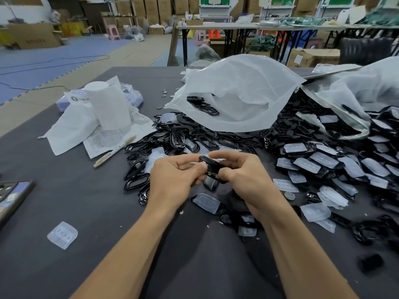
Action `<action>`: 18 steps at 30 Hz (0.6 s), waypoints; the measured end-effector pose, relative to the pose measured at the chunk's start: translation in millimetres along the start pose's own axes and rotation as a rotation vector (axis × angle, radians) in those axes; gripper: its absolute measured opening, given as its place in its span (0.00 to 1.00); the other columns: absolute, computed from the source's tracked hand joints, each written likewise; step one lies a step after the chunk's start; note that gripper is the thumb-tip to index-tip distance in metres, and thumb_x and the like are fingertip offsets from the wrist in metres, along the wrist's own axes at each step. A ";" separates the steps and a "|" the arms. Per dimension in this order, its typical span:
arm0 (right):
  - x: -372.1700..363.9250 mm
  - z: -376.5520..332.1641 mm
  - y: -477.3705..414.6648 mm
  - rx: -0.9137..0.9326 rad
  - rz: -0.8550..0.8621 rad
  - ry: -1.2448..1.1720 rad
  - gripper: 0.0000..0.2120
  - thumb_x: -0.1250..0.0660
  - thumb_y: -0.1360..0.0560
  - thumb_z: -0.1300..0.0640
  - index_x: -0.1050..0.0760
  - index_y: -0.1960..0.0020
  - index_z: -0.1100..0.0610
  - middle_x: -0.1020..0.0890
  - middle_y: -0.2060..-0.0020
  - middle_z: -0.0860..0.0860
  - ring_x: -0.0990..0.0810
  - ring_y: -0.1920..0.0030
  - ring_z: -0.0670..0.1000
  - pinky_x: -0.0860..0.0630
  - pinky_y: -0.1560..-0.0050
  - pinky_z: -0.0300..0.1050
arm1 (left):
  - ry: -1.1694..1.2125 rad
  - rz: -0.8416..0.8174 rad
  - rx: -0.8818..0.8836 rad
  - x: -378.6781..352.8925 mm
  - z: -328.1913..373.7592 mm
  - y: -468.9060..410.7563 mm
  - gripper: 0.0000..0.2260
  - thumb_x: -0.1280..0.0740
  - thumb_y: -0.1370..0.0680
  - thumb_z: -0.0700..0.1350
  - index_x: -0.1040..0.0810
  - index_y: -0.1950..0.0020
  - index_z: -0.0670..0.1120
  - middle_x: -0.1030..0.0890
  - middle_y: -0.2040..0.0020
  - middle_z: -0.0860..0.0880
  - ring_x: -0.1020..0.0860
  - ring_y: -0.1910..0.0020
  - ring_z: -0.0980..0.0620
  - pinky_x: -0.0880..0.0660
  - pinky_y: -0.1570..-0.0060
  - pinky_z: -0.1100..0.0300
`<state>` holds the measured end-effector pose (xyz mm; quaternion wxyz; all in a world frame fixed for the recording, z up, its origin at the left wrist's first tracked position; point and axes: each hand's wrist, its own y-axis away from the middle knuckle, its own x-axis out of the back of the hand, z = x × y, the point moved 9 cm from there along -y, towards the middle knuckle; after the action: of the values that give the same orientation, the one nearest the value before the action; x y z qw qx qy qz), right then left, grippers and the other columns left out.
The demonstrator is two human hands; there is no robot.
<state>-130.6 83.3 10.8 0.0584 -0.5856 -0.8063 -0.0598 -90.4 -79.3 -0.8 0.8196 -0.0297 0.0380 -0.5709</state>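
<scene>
Holding a small black shell (210,167) clear of the counter (86,212), between the left hand (174,173) and the right hand (244,175), just in front of the heap of black frames (172,134). Gripping it from both sides with the fingers (222,156) curled round it, the left thumb pressing on the near edge and the right forefinger arching over the top. Judging it as light, stiff moulded plastic, glossy and so likely slippery, with thin rims probably prone to flexing or cracking under a twist. Recommending a hold on the long side edges, thumbs opposing forefingers, and avoiding the open middle. Seemingly pressing or seating parts together, though not telling which, the hands hiding the joint. Noting translucent pads (319,160) lying piled to the right and one loose pad (62,234) lying alone at the near left. Judging these as soft, floppy and slightly tacky, best lifted by an edge. Noting a white bag (237,89) lying open behind the heap.
</scene>
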 end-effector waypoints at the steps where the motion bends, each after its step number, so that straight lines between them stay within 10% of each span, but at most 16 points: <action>1: 2.1 -0.3 -0.5 0.008 0.013 -0.009 0.22 0.34 0.28 0.73 0.14 0.47 0.50 0.11 0.57 0.50 0.16 0.55 0.50 0.20 0.48 0.45 | 0.000 0.013 0.008 0.6 -0.5 0.6 0.10 0.22 0.27 0.39 0.11 0.55 0.55 0.12 0.62 0.44 0.16 0.66 0.51 0.18 0.61 0.61; 7: 1.4 -0.7 0.2 0.033 0.021 -0.017 0.18 0.35 0.27 0.74 0.17 0.52 0.52 0.12 0.60 0.54 0.16 0.56 0.64 0.20 0.48 0.58 | 0.127 0.003 0.110 -2.9 -3.9 1.8 0.06 0.23 0.26 0.34 0.11 0.57 0.45 0.13 0.62 0.42 0.18 0.67 0.52 0.20 0.64 0.65; 18: 4.0 -3.9 4.5 0.063 0.085 0.073 0.06 0.23 0.33 0.59 0.17 0.58 0.49 0.13 0.65 0.50 0.16 0.63 0.51 0.19 0.53 0.55 | 0.145 0.056 0.081 3.0 2.9 2.7 0.16 0.25 0.28 0.29 0.11 0.53 0.51 0.13 0.61 0.47 0.17 0.65 0.55 0.22 0.62 0.67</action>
<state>-127.4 87.8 15.4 0.1086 -0.6147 -0.7794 -0.0532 -86.6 -81.2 1.8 0.8308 0.0459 0.0750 -0.5496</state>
